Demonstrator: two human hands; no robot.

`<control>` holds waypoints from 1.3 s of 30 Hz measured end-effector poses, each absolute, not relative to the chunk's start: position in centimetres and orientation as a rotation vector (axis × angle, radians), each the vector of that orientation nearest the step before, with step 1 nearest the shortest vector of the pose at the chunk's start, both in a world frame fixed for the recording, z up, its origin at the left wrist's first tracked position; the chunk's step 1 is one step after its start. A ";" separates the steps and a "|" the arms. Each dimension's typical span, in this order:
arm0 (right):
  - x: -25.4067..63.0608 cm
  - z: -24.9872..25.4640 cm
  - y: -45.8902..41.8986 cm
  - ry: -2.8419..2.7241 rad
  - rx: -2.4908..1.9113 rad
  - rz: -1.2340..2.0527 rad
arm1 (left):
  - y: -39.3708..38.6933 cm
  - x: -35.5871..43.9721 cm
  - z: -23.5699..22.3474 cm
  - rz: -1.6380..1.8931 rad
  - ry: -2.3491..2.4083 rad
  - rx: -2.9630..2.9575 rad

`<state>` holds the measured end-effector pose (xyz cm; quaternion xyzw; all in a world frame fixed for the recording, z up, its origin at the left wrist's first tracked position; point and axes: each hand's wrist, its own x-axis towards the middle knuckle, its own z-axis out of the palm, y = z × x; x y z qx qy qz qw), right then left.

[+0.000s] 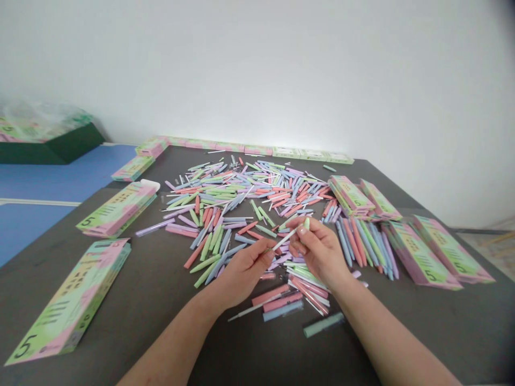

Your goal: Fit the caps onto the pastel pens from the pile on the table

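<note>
Above a pile of pastel pen parts (217,193), my two hands meet over a thin white pen refill (284,240). My left hand (245,268) pinches its lower end between thumb and fingers. At the upper end, my right hand (319,249) is closed round a small light green pen part (307,223), its fingers touching or very near the refill. Whether refill and green part are joined is hidden by the fingers. Below the hands lie pink barrels (282,301), a blue barrel (282,311), a grey-green barrel (324,325) and loose white refills (257,306).
Pastel boxes marked 5 stand left, such as this box (66,300), and right, such as this box (420,252). A row of boxes (257,149) lines the dark table's (241,354) far edge. Assorted pens (368,241) lie side by side at right. A dark green crate (72,143) sits on a blue surface (96,174).
</note>
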<state>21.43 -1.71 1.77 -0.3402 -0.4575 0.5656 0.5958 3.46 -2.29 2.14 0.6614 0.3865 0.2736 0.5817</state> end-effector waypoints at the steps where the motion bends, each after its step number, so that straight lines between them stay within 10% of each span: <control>1: 21.3 1.5 -1.8 -1.100 -0.816 1.293 | -2.3 3.5 2.2 0.645 0.892 1.525; 14: 23.3 3.0 -0.2 -0.752 -0.816 1.123 | -2.2 3.6 1.5 0.725 0.543 0.890; 30: 20.2 1.6 -3.2 -1.201 -0.961 1.883 | -1.0 3.7 1.9 1.251 0.649 0.489; 39: 20.2 1.7 -3.3 -1.533 -0.996 1.506 | -1.0 4.0 1.9 1.267 0.720 0.476</control>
